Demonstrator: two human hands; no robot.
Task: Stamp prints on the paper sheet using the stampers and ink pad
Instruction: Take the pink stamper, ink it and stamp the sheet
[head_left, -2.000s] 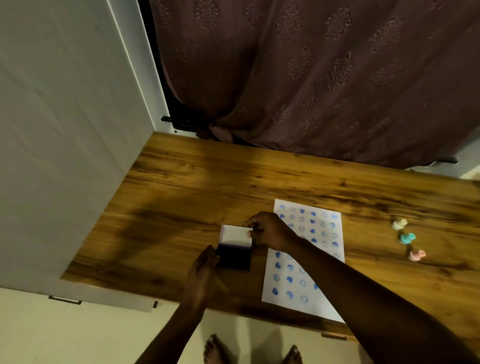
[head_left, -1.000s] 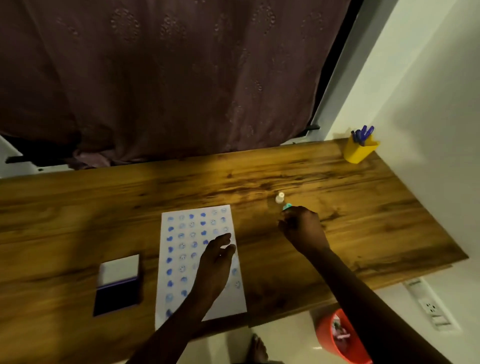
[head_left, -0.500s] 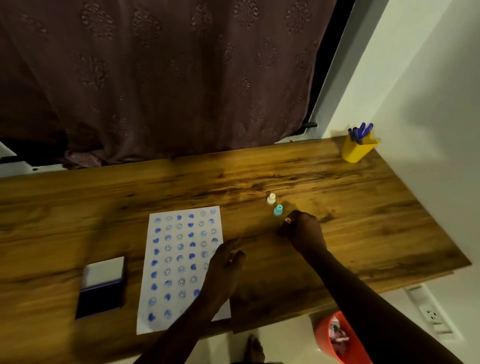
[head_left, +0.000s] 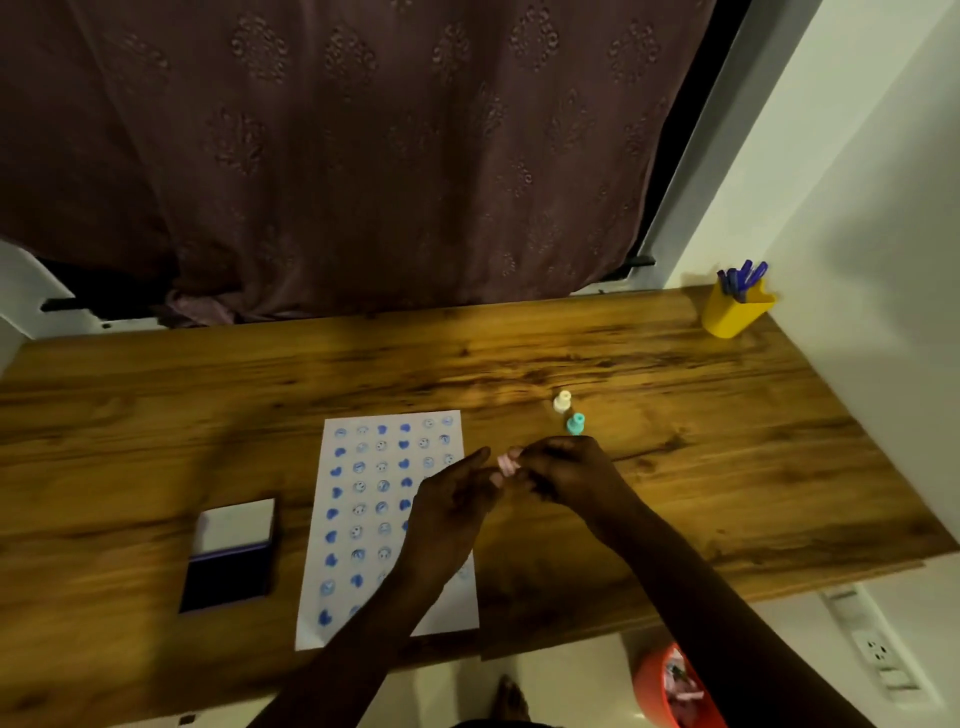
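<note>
A white paper sheet (head_left: 363, 525) covered with rows of blue heart and smiley prints lies on the wooden table (head_left: 727, 467). Left of it sits the open ink pad (head_left: 231, 556), lid up, dark pad toward me. My right hand (head_left: 566, 470) holds a small pink stamper (head_left: 506, 462) just past the sheet's right edge. My left hand (head_left: 452, 504) hovers over the sheet's right side, fingers apart, fingertips touching the pink stamper. A cream stamper (head_left: 562, 401) and a teal stamper (head_left: 575, 423) stand upright on the table behind my right hand.
A yellow cup (head_left: 732, 312) with blue pens stands at the table's far right corner by the wall. A dark curtain (head_left: 363, 156) hangs behind the table. An orange bin (head_left: 670, 691) is on the floor below the front edge, beside a wall socket (head_left: 878, 649).
My right hand picked the pink stamper from the row and brought it left toward the sheet. My left hand left the ink pad, crossed the sheet and met it. The view swung right.
</note>
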